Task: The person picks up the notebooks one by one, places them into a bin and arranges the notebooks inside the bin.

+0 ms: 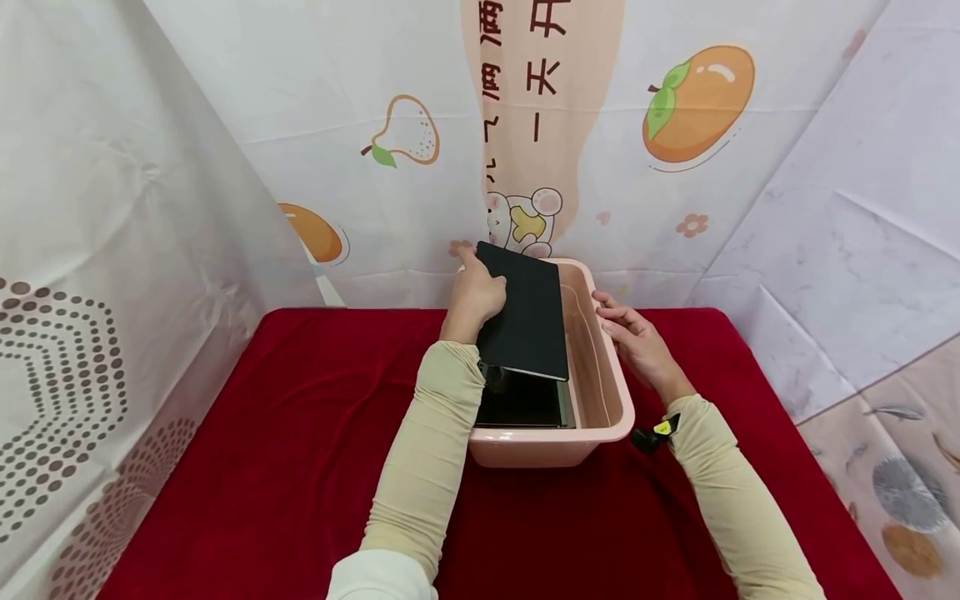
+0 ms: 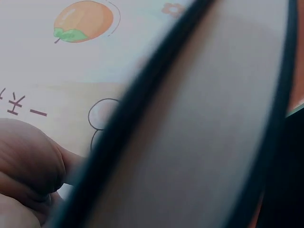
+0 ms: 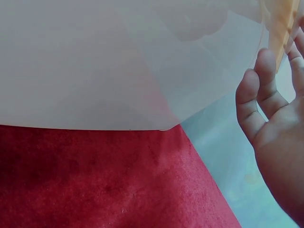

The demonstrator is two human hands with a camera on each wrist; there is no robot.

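A black hardcover notebook [image 1: 528,312] is tilted over a pink plastic basin [image 1: 551,450], with my left hand [image 1: 476,292] gripping its upper left side. In the left wrist view the pale page edges of the notebook [image 2: 190,123] show between two dark covers, and part of the left hand [image 2: 26,166] is at the lower left. Inside the basin, below the notebook, lies another flat black thing [image 1: 521,404], partly hidden. My right hand [image 1: 641,342] touches the basin's right rim with loosely extended fingers; the right wrist view shows its fingers [image 3: 249,95] beside the rim.
The basin stands on a table with a red cloth [image 1: 322,417]. Behind it hangs a white curtain [image 1: 315,75] with fruit prints, close to the table's far edge. A black wrist camera [image 1: 647,439] with a yellow label sits by the right wrist.
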